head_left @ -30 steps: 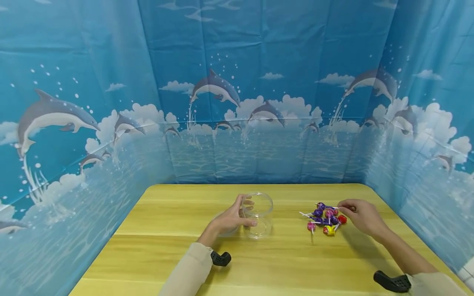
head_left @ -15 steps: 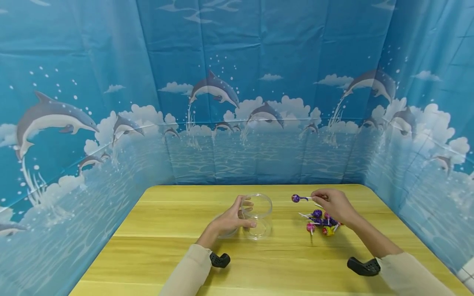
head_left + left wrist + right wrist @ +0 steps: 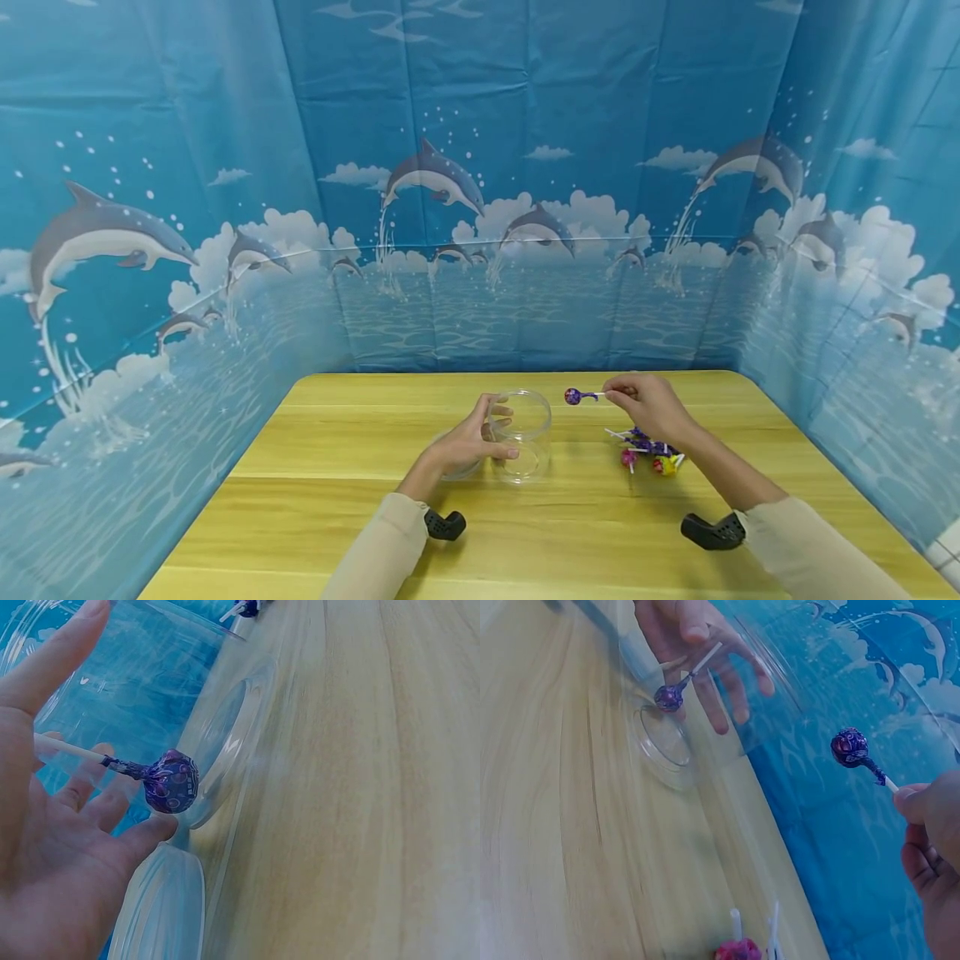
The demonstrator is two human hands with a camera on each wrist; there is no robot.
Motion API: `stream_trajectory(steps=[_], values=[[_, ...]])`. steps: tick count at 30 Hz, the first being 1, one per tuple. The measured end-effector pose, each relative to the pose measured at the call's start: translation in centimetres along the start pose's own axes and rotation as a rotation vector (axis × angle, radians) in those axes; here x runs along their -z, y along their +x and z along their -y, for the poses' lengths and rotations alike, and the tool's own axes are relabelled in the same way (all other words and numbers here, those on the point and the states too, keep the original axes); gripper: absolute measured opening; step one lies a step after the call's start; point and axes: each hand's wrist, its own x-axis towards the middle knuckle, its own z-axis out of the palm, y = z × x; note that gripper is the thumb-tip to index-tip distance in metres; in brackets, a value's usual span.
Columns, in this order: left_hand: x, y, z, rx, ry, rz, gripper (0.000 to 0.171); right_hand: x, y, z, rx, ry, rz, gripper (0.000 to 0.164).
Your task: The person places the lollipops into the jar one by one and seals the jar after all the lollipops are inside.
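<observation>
My left hand point(image 3: 465, 446) grips a clear plastic jar point(image 3: 528, 415) from its left side, thumb in front and fingers behind. The jar is tilted, its wide mouth turned to the right. A purple-wrapped lollipop point(image 3: 171, 781) appears through the jar wall close to the left palm in both wrist views; the head view does not show it. My right hand point(image 3: 648, 406) pinches the white stick of another purple lollipop point(image 3: 573, 397), held in the air with its candy end pointing left. That candy is just right of the jar's mouth, apart from it.
Several lollipops point(image 3: 663, 465) in purple, pink and yellow wrappers lie in a pile below the right hand. A clear round lid point(image 3: 161, 900) is beside the left hand. The wooden table point(image 3: 315, 483) meets a blue dolphin-print curtain point(image 3: 480, 325) at the back.
My right hand has lifted a purple lollipop from the pile and carried it left towards the jar, slowing over the last half second. The left hand and jar have stayed nearly still.
</observation>
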Motion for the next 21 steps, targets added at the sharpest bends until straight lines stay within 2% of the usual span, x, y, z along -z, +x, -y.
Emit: stream_trajectory(steps=[6,15,21], values=[[-0.1,0.0,-0.1,0.003,0.008,-0.008,0.079,-0.5,0.8,1.1,0.025,0.005,0.011,0.015],[0.0,-0.5,0.2,0.02,0.006,-0.019,0.087,-2.3,1.9,2.7,0.049,0.04,0.046,0.014],[-0.1,0.0,0.1,0.003,0.005,-0.012,0.085,-2.9,2.6,3.4,0.069,0.058,0.063,0.014]])
